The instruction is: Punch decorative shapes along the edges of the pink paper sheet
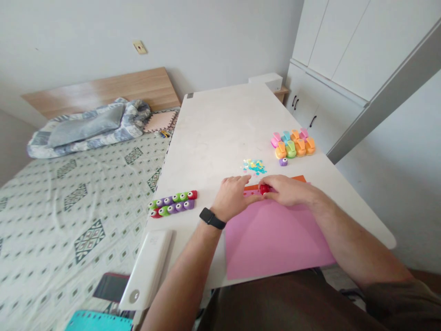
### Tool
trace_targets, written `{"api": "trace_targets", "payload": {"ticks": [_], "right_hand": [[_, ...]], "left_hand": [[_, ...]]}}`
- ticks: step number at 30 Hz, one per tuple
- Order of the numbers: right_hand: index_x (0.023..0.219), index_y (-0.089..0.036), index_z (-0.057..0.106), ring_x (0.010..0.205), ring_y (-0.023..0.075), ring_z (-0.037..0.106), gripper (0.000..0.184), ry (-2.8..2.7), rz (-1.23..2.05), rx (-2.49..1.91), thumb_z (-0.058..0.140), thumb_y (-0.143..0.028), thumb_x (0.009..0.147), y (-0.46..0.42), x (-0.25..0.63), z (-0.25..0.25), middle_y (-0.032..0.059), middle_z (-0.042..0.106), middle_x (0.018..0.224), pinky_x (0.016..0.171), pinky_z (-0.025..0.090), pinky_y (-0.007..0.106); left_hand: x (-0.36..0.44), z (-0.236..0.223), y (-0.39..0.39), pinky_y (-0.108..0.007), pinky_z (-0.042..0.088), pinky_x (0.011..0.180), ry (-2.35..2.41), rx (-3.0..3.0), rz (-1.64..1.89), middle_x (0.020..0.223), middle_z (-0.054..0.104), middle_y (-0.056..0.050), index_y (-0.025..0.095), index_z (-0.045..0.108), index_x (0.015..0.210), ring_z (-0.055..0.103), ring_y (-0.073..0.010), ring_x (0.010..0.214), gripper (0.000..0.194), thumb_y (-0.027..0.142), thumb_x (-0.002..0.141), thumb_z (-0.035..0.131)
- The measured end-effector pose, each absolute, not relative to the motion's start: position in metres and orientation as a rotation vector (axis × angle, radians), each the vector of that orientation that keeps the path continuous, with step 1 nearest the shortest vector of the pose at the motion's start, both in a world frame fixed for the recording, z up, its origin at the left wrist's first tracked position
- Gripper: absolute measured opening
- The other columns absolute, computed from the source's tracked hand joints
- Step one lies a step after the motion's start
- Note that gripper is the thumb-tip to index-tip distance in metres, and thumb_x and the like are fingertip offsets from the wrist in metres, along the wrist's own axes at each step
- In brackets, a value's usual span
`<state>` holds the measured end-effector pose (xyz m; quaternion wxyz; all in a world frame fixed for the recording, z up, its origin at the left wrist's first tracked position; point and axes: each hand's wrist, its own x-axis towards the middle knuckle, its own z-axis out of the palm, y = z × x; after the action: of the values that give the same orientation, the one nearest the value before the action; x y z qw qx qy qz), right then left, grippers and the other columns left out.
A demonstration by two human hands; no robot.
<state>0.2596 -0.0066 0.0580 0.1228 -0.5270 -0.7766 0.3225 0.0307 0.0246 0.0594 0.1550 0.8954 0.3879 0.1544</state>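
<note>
at bottom centre, pink paper [275,239] lies on the table [220,133]; above it the right hand [287,189] holds a red punch [264,189], the left hand [232,197], fingers spread, just beside.

A bedroom — patterned bed [113,184], wooden headboard [103,92], white cupboards [310,96].

The desk [220,124] has a smooth white top with a faint sheen — hard and flat, while the pink sheet [275,239] on it looks like smooth, matt paper. The punches [292,144] look like glossy coloured plastic — so does the smooth white case [148,266]. Pale wood grain with a soft shine covers the headboard [103,89]; the bedspread [82,202] is matt, patterned cloth, lightly creased
</note>
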Motion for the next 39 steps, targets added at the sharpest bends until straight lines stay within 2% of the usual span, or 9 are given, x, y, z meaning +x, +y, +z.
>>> {"api": "trace_targets", "payload": {"ticks": [8,13,19,24,29,39], "right_hand": [[0.099,-0.022,0.064,0.085,0.0214,0.063,0.015,-2.218,1.019,-1.557,0.063,-0.034,0.090,-0.004,0.265,0.061,0.0051,0.071,0.097,0.073,0.044,0.032],[0.101,-0.022,0.065,0.084,0.0203,0.063,0.017,-2.184,1.072,-1.521,0.061,-0.035,0.091,-0.002,0.267,0.059,0.0040,0.070,0.095,0.074,0.044,0.031],[0.097,-0.021,0.065,0.080,0.0193,0.060,0.014,-2.217,1.068,-1.491,0.060,-0.031,0.089,-0.001,0.270,0.058,0.0027,0.068,0.090,0.072,0.044,0.031],[0.106,-0.021,0.068,0.085,0.0210,0.062,0.021,-2.190,1.078,-1.468,0.062,-0.031,0.088,-0.001,0.268,0.058,0.0047,0.071,0.097,0.076,0.046,0.032],[0.102,-0.021,0.067,0.085,0.0206,0.062,0.016,-2.174,1.077,-1.445,0.060,-0.030,0.090,-0.001,0.265,0.059,0.0041,0.071,0.096,0.077,0.047,0.032],[0.108,-0.021,0.068,0.088,0.0211,0.064,0.021,-2.179,1.104,-1.461,0.060,-0.029,0.090,0.001,0.269,0.055,0.0040,0.072,0.099,0.079,0.047,0.032]], "left_hand": [[-0.013,0.047,0.019,-0.042,0.053,0.098,1.276,2.462,0.411,0.116,0.076,-0.009,0.019,0.069,0.122,0.071,-0.0284,0.109,0.040,0.048,0.094,0.067],[-0.019,0.038,0.016,-0.034,0.054,0.089,1.232,2.314,0.518,0.105,0.077,-0.005,0.022,0.073,0.108,0.071,-0.0219,0.097,0.021,0.033,0.099,0.057],[-0.022,0.038,0.012,-0.030,0.052,0.080,1.211,2.208,0.594,0.094,0.078,-0.004,0.022,0.074,0.099,0.070,-0.0187,0.085,0.020,0.031,0.100,0.056],[-0.022,0.039,0.010,-0.029,0.052,0.077,1.204,2.179,0.623,0.092,0.077,-0.004,0.021,0.074,0.098,0.069,-0.0178,0.083,0.021,0.032,0.100,0.056],[-0.022,0.040,0.010,-0.029,0.052,0.078,1.209,2.174,0.632,0.092,0.077,-0.004,0.021,0.074,0.098,0.069,-0.0179,0.083,0.021,0.031,0.100,0.056],[-0.022,0.039,0.008,-0.029,0.052,0.082,1.196,2.149,0.641,0.096,0.077,-0.004,0.021,0.074,0.100,0.069,-0.0177,0.086,0.020,0.030,0.100,0.056]]}}
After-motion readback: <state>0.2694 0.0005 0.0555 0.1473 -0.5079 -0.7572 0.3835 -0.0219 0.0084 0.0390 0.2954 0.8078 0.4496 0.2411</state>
